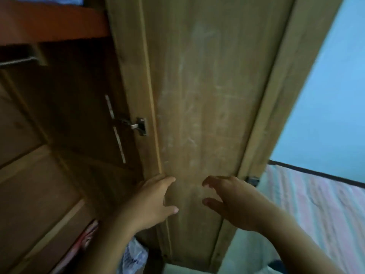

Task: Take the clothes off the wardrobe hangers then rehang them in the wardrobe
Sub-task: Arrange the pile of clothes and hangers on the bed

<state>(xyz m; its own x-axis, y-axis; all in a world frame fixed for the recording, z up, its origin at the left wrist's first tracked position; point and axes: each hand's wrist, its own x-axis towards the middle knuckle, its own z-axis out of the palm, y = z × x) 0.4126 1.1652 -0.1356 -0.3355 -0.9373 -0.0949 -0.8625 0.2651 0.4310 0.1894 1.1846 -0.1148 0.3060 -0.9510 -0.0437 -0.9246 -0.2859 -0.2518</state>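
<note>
Nearest the camera, 2 bare forearms reach forward to the scuffed pale-brown wooden wardrobe door (pixel 207 95), which stands swung open. The left hand (pixel 156 198) lies at the door's hinge-side edge, fingers apart and mostly straight, thumb spread, gripping nothing. The right hand (pixel 229 198) hovers in front of the panel with fingers loosely curled and spread, holding nothing; whether its tips touch the wood is hard to tell in this blurred view.

Low down by the left forearm, a red-and-white patterned cloth (pixel 87 240) and a pale blue-white fabric bundle (pixel 134 256) show at the wardrobe's foot, probably some of the clothes. To the right lies a pink-and-blue striped mattress (pixel 316 204) against a light blue wall (pixel 335 86).

Farther in, a small metal hinge (pixel 139 126) joins the door to the frame. Deep at upper left a dark metal hanging rail (pixel 17 61) runs under an orange-brown shelf (pixel 49 22); no hangers or garments show on the visible stretch.

To do this step well, press the door fully aside with flat palms so it stays clear of the opening, keeping fingers away from the hinge gap, then turn to the rail
</note>
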